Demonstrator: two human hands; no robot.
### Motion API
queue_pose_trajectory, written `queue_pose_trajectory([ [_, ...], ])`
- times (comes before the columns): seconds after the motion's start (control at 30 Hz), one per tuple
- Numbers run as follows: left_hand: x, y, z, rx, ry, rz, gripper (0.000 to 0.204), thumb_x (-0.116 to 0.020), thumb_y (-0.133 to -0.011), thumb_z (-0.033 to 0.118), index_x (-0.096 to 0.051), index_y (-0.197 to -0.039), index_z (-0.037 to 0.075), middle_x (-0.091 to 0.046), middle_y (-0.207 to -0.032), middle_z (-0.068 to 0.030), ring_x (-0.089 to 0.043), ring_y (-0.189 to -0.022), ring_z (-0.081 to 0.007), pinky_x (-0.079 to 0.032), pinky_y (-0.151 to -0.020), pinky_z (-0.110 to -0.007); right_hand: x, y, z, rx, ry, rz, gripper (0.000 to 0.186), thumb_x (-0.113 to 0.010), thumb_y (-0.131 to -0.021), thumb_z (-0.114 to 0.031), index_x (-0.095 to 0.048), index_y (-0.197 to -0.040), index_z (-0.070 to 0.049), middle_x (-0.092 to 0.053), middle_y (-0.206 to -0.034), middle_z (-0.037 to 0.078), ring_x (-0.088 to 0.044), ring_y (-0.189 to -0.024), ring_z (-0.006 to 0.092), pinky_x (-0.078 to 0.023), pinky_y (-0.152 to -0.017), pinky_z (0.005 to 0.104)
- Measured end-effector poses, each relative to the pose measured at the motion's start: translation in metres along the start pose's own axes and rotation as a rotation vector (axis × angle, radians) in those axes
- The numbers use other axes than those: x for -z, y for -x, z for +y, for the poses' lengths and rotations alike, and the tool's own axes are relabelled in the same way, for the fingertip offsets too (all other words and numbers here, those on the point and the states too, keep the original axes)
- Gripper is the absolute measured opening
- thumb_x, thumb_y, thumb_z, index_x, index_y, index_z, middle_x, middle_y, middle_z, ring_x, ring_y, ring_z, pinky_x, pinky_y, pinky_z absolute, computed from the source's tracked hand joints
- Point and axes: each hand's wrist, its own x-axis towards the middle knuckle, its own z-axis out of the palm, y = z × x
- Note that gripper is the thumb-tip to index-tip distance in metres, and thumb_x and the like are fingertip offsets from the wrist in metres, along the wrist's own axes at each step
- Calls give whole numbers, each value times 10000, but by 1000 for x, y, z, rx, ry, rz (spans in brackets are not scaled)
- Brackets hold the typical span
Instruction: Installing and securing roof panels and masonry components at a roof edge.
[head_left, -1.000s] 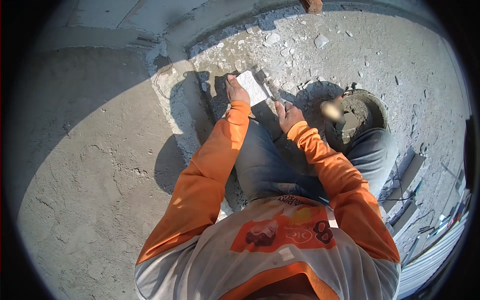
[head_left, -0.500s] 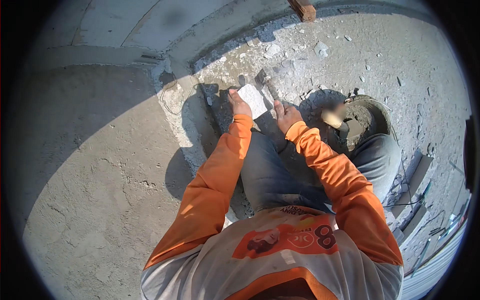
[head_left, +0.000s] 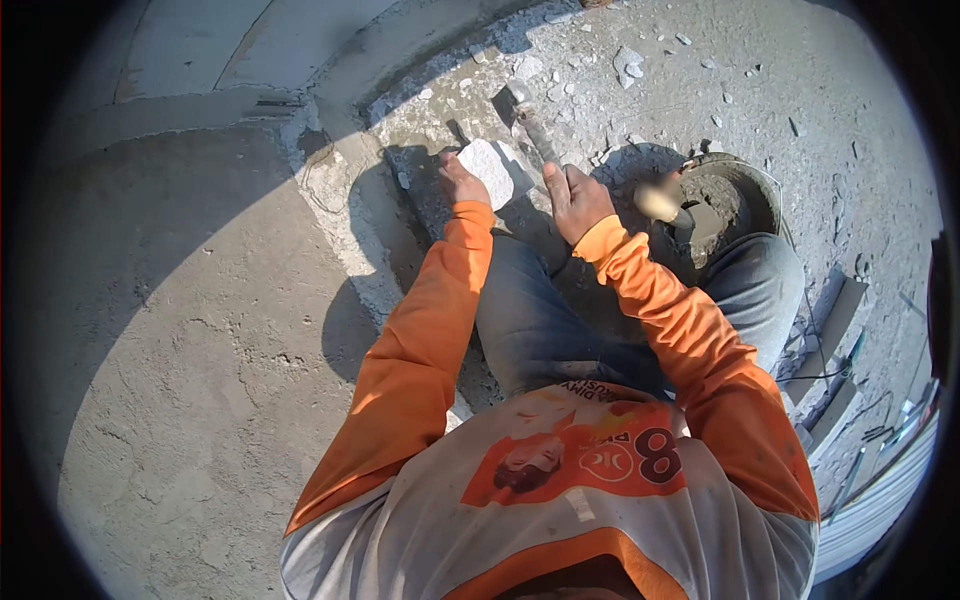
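Note:
My left hand (head_left: 458,182) holds a pale grey block (head_left: 489,166) against the rough concrete floor. My right hand (head_left: 573,197) is closed around the handle of a hammer (head_left: 533,128), whose head points away from me just beyond the block. Both arms wear orange sleeves. My knees in blue jeans are bent beneath my arms.
A round bucket of grey mortar (head_left: 735,197) with a wooden-handled tool (head_left: 662,204) in it sits at my right. Stone chips and rubble (head_left: 628,62) lie scattered ahead. A raised concrete ledge (head_left: 300,60) runs at upper left. Bars and a cable (head_left: 830,370) lie at right.
The hammer in my right hand has swung up and away from the block. My left hand keeps hold of the block.

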Motion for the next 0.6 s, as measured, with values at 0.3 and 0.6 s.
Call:
queue_pose_trajectory([
  [0.3,-13,-9,-1,-291,-602,-121,402,-414,-847,-18,-384,-1244,-74,-479,-1196,-176,-472,-1123,-275,-401,-938,-308,-28,45,72,-142,108,-140,453,-458,-902,-408,-555,-866,33,-574,-759,310,-567,-767,486,-458,-630,482],
  [0.6,19,-48,-79,-895,-1482,220,340,-358,-845,1,-461,-1169,22,-509,-1169,-155,-535,-1003,-281,-427,-816,-334,16,26,-51,272,-594,326,340,-443,-923,-343,-466,-880,-7,-480,-551,104,-524,-468,272,-383,-457,341],
])
